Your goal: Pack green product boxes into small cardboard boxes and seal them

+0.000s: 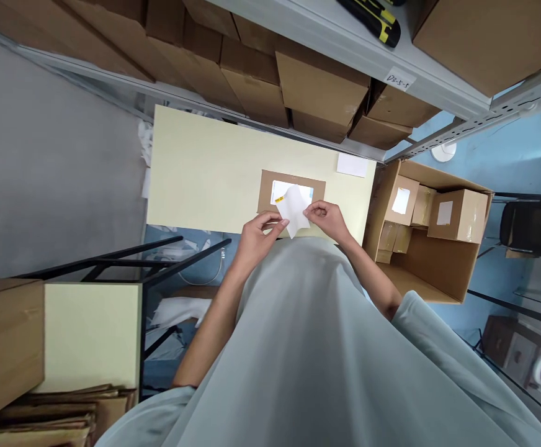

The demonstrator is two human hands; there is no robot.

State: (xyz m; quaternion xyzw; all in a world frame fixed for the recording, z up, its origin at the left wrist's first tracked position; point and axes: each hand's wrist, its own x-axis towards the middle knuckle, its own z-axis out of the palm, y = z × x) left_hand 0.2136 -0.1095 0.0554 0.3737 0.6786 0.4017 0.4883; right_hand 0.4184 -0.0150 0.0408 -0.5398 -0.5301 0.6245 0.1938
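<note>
Between my two hands is a white sheet of paper [295, 210], tilted and slightly creased, with its lower corner pointing toward me. My left hand [261, 236] pinches its left edge between thumb and fingers. At the right edge, the fingertips of my right hand [327, 217] close on the paper. Beneath the sheet lies a flat brown cardboard piece [265, 186] bearing a white label [280, 186], partly covered by the sheet. A small yellow marking [278, 200] shows at the sheet's upper left; I cannot tell which surface it is on.
The pale yellow table [196, 167] carries a white paper slip [352, 165] at its far right. A large open carton [438, 279] with several smaller boxes stands to the right. Shelves with cartons [321, 87] run behind the table. Folded cardboard [66, 416] is stacked at lower left.
</note>
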